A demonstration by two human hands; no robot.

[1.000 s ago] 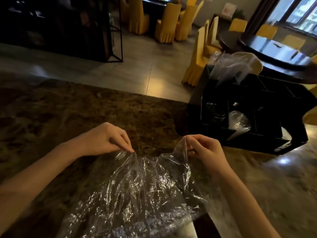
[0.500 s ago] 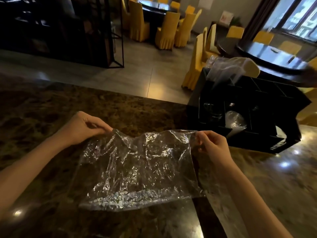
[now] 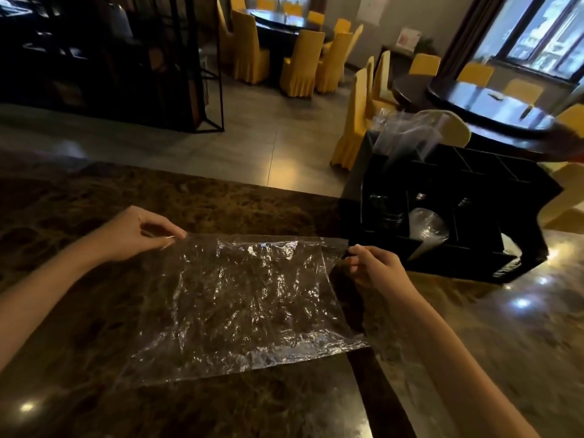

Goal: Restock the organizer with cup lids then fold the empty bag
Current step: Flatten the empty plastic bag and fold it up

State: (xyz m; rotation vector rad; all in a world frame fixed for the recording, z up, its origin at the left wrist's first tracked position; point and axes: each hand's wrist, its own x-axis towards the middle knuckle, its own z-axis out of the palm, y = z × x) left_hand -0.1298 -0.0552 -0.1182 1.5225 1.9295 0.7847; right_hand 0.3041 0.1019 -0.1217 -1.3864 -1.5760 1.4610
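Left hand [image 3: 139,233] and right hand [image 3: 371,268] are pinching the bag's [image 3: 243,305] top corners. Organizer [image 3: 442,213] contents are lying too dark to identify.

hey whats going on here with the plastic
A person is holding an empty clear plastic bag stretched flat over a dark marble counter. The left hand pinches one far corner and the right hand pinches the other. The bag is not folded yet. To the right stands the black organizer, with clear cup lids in a front compartment.
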